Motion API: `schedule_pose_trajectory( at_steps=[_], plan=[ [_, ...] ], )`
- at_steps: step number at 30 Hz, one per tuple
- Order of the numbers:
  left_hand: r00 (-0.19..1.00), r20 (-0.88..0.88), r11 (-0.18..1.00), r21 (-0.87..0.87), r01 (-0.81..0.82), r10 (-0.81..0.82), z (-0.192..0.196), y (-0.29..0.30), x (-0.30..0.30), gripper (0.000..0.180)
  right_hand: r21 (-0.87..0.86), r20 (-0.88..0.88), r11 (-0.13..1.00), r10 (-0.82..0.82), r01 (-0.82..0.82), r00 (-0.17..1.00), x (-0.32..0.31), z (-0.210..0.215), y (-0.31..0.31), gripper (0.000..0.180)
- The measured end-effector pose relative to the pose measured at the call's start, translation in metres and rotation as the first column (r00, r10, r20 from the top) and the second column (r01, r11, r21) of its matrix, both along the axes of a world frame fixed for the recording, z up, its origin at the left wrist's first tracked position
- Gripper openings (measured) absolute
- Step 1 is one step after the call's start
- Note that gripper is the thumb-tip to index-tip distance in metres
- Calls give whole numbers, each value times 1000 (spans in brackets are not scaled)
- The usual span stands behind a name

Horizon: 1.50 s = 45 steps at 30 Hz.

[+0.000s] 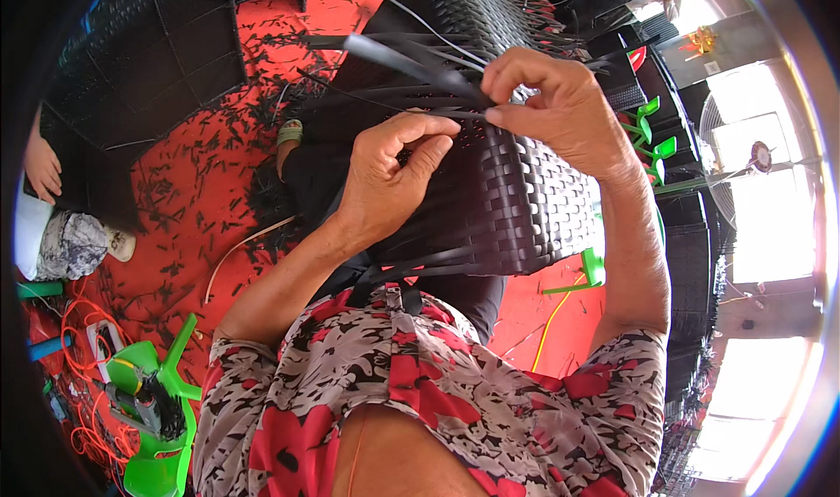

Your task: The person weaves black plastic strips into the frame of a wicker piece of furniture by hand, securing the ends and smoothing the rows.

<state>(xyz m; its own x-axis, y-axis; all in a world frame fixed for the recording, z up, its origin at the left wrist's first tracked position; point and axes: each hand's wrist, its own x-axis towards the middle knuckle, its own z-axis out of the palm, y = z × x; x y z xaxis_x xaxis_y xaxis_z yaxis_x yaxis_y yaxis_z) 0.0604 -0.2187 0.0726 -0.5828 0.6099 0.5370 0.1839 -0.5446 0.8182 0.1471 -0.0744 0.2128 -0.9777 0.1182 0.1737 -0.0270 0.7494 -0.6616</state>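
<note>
A dark woven plastic-rattan piece (pixel 512 204) stands before me, with loose flat strips trailing left from its upper edge. My right hand (pixel 556 103) is over its top edge, thumb and forefinger closed on a black plastic strip (pixel 411 70). That strip's free end sticks out to the upper left and is blurred by motion. Just left of the weave, my left hand (pixel 392 160) has its thumb and forefinger drawn together near the strips; what lies between them, if anything, cannot be made out.
Black strip offcuts litter the red floor (pixel 188 195). Large dark woven panels (pixel 162 51) stand at upper left. A green plastic chair (pixel 166 436) holds a tool (pixel 153 409) at lower left, beside an orange hose (pixel 79 436). Another person's hand (pixel 42 169) shows at the left edge.
</note>
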Motion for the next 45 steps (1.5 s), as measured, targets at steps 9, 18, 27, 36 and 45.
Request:
schedule_pose_trajectory(
  at_steps=[9, 18, 27, 36, 45],
  plan=[
    [988, 21, 987, -54, -154, 155, 10, 21, 17, 10, -532, -25, 847, -18, 2, 1000, 13, 7, -1, 20],
    [934, 346, 985, -113, 130, -84, 34, 37, 8, 5, -311, -97, 917, -294, 252, 951, 35, 25, -22, 15],
    [540, 803, 819, -120, 561, -252, 39, 34, -12, 3, 272, 8, 901, -353, 338, 936, 42, 16, -27, 4],
    [434, 843, 784, -23, 621, -319, 35, 40, -16, 7, 96, 15, 935, -345, 342, 939, 43, 36, -20, 18],
    [444, 828, 781, -11, 624, -343, 35, 36, -17, 8, 431, -163, 860, -223, 273, 961, 41, 26, -27, 12]
  ],
)
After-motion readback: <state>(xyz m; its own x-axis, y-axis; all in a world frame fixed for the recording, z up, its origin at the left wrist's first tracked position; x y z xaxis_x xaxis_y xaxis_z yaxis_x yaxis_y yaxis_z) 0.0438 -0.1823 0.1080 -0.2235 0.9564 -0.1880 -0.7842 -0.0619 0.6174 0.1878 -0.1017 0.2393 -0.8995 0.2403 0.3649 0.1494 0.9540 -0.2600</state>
